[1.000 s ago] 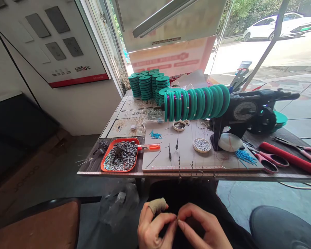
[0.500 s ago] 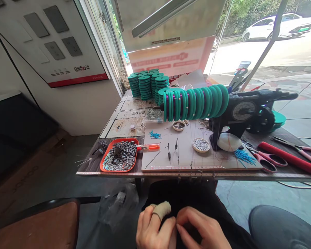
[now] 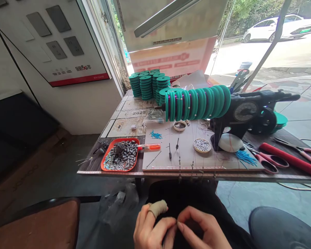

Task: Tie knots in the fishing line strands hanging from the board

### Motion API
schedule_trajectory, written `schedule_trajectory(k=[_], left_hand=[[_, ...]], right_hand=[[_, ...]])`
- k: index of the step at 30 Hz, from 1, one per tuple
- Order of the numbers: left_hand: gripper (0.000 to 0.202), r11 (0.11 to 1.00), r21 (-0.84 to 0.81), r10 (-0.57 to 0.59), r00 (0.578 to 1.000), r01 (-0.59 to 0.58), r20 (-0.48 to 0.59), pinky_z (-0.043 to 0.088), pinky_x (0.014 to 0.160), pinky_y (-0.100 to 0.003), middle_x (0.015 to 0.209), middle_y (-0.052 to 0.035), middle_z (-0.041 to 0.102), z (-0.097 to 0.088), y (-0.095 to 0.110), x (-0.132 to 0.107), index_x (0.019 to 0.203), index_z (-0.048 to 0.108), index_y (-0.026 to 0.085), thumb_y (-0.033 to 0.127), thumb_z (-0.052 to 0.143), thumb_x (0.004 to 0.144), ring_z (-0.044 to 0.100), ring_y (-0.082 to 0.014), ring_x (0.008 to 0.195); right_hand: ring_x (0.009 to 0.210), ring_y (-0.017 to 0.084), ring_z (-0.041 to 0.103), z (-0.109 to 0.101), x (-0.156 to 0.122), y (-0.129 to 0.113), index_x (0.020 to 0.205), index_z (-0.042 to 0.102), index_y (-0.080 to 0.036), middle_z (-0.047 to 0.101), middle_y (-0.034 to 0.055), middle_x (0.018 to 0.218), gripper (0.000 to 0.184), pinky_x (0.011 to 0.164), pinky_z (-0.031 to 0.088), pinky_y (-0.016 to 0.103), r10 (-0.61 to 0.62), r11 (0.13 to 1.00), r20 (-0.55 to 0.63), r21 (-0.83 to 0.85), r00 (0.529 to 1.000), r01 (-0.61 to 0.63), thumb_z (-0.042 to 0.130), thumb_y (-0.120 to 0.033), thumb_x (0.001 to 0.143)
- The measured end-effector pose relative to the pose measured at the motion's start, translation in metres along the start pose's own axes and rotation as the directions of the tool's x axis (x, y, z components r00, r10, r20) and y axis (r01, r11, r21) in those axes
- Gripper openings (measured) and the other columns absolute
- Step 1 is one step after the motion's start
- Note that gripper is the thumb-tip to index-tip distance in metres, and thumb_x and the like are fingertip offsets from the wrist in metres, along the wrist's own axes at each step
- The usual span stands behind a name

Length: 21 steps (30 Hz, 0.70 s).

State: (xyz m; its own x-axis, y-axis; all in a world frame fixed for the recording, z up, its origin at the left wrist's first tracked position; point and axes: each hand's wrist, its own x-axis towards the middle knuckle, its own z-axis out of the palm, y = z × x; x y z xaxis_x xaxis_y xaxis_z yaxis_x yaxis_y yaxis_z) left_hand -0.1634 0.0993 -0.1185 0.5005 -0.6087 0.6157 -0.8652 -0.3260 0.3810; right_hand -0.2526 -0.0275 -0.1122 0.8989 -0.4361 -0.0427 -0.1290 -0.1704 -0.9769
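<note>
Low over my dark-clothed lap [image 3: 191, 193], my left hand [image 3: 154, 230] and my right hand [image 3: 203, 228] meet fingertip to fingertip. Both are closed in a pinch. Whatever lies between the fingertips is too small to make out. A beige cover [image 3: 158, 208] wraps one finger of the left hand. In front of the hands, thin lines with small dark pieces hang at the table edge, below a row of green foam spools [image 3: 197, 103] on a black winding machine [image 3: 245, 112]. Two dark weights [image 3: 170, 156] lie on the pale board [image 3: 155, 164].
An orange-red tray [image 3: 103, 164] of grey cylinders and small metal parts stands left, beside an orange-handled tool [image 3: 151, 146]. White beads [image 3: 202, 145] fill a dish. Pink-handled scissors [image 3: 271, 162], pliers [image 3: 298, 147] and a red bar [image 3: 290, 159] lie right. Stacked green spools [image 3: 145, 88] stand behind.
My left hand has shifted slightly left, and its covered finger has moved a little left. The fingertips of both hands still meet. The whole view has shifted slightly.
</note>
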Motion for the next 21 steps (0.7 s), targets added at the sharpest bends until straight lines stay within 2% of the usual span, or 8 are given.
schedule_trajectory(k=[4, 8, 13, 15, 16, 18, 19, 21], left_hand=[[0.014, 0.999, 0.045, 0.008, 0.998, -0.005, -0.068, 0.039, 0.077, -0.028, 0.09, -0.0023, 0.062, 0.003, 0.004, 0.002, 0.07, 0.063, 0.022, 0.016, 0.055, 0.08, 0.049, -0.0173, 0.087], [0.018, 0.995, 0.1, 0.009, 0.994, 0.002, -0.106, 0.037, 0.077, -0.028, 0.087, -0.0018, 0.063, 0.005, 0.006, 0.002, 0.066, 0.061, 0.022, 0.013, 0.054, 0.079, 0.048, -0.0181, 0.087], [0.013, 0.996, 0.009, -0.093, 0.995, 0.093, -0.022, 0.039, 0.077, -0.025, 0.09, -0.0015, 0.062, -0.001, 0.0, 0.004, 0.069, 0.061, 0.021, 0.013, 0.057, 0.079, 0.05, -0.016, 0.089], [0.01, 0.991, -0.033, -0.128, 0.992, 0.127, -0.013, 0.041, 0.078, -0.023, 0.088, -0.0007, 0.061, -0.004, -0.004, 0.007, 0.07, 0.062, 0.021, 0.013, 0.062, 0.076, 0.051, -0.0143, 0.09], [0.009, 0.99, -0.043, -0.133, 0.991, 0.133, -0.002, 0.042, 0.079, -0.022, 0.086, -0.0001, 0.061, -0.005, -0.005, 0.008, 0.07, 0.062, 0.022, 0.014, 0.064, 0.075, 0.051, -0.0134, 0.089], [0.008, 0.983, -0.07, -0.172, 0.985, 0.173, 0.014, 0.043, 0.077, -0.02, 0.084, 0.0009, 0.06, -0.006, -0.007, 0.009, 0.069, 0.063, 0.023, 0.017, 0.066, 0.074, 0.053, -0.0122, 0.088], [0.008, 0.973, -0.092, -0.213, 0.977, 0.214, 0.019, 0.043, 0.077, -0.02, 0.083, 0.0013, 0.06, -0.005, -0.007, 0.009, 0.068, 0.064, 0.023, 0.018, 0.066, 0.074, 0.053, -0.0119, 0.087], [0.009, 0.932, -0.155, -0.327, 0.945, 0.327, 0.026, 0.043, 0.077, -0.021, 0.082, 0.0017, 0.06, -0.003, -0.005, 0.007, 0.066, 0.065, 0.024, 0.022, 0.066, 0.075, 0.054, -0.0119, 0.086]], right_hand=[[0.055, 0.01, 0.049, 0.004, 0.001, 0.011, 0.068, 0.058, -0.015, 0.056, 0.0003, 0.06, 0.024, 0.053, 0.036, 0.018, -0.108, 0.993, 0.012, -0.037, 0.994, 0.108, 0.05, -0.031, 0.084], [0.056, 0.01, 0.051, 0.005, 0.002, 0.011, 0.068, 0.057, -0.015, 0.057, 0.0007, 0.061, 0.021, 0.053, 0.039, 0.017, -0.128, 0.989, 0.038, -0.075, 0.991, 0.131, 0.05, -0.026, 0.084], [0.06, 0.009, 0.055, -0.025, 0.018, -0.013, 0.078, 0.056, -0.017, 0.06, 0.001, 0.069, 0.014, 0.055, 0.043, 0.016, -0.307, 0.91, 0.132, -0.249, 0.942, 0.332, 0.046, -0.019, 0.087], [0.063, 0.01, 0.057, -0.043, 0.034, -0.027, 0.082, 0.057, -0.018, 0.062, 0.0018, 0.074, 0.011, 0.057, 0.043, 0.018, -0.491, 0.777, 0.041, -0.432, 0.87, 0.458, 0.048, -0.018, 0.089], [0.065, 0.011, 0.057, -0.05, 0.044, -0.033, 0.084, 0.059, -0.017, 0.062, 0.0026, 0.076, 0.011, 0.061, 0.043, 0.021, -0.598, 0.665, -0.028, -0.575, 0.801, 0.477, 0.049, -0.018, 0.089], [0.064, 0.015, 0.053, -0.061, 0.064, -0.043, 0.075, 0.061, -0.017, 0.059, 0.0022, 0.069, 0.016, 0.063, 0.038, 0.028, -0.774, 0.381, -0.034, -0.823, 0.633, 0.422, 0.052, -0.015, 0.088], [0.065, 0.017, 0.052, -0.063, 0.074, -0.046, 0.068, 0.06, -0.017, 0.057, 0.0024, 0.066, 0.018, 0.064, 0.035, 0.03, -0.778, 0.276, 0.013, -0.891, 0.628, 0.36, 0.055, -0.013, 0.084], [0.067, 0.02, 0.05, -0.063, 0.09, -0.049, 0.058, 0.057, -0.017, 0.054, 0.0028, 0.064, 0.019, 0.064, 0.031, 0.033, -0.73, 0.136, 0.09, -0.952, 0.678, 0.273, 0.066, -0.009, 0.073]])
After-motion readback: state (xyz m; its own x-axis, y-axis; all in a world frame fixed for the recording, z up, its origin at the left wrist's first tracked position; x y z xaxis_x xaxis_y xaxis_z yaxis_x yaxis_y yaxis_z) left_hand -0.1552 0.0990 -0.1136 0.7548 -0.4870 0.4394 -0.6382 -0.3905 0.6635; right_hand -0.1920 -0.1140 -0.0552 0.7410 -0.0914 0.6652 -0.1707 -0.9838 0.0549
